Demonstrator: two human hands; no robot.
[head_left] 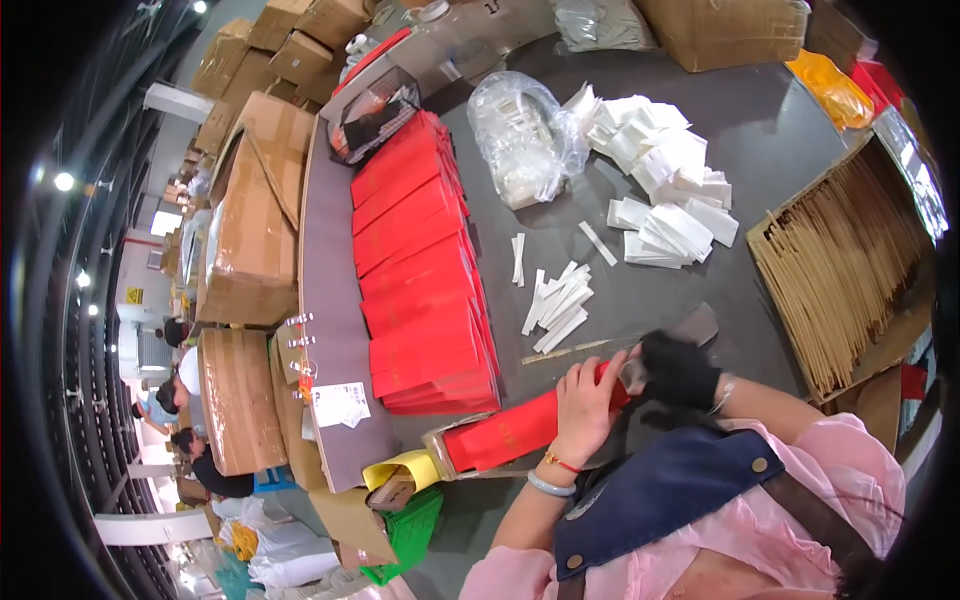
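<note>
A long red paper packet (510,428) lies slantwise along the near edge of the table. My bare left hand (588,402) grips it near its right end, fingers bent over the top. My right hand (676,372), in a black glove, is closed beside that same end. A small greyish, shiny piece (632,376) shows between the two hands; its kind is unclear. The gloved fingertips are partly hidden. Stacked red packets (415,290) overlap in a row to the left. Beyond my hands lie narrow white paper strips (562,300).
Folded white papers (672,225) and a clear plastic bag (522,130) lie farther back. At right stands a carton of brown cardboard pieces (840,270). A black mesh basket (375,115) sits at the far left. A yellow piece (402,472) is by the near left corner.
</note>
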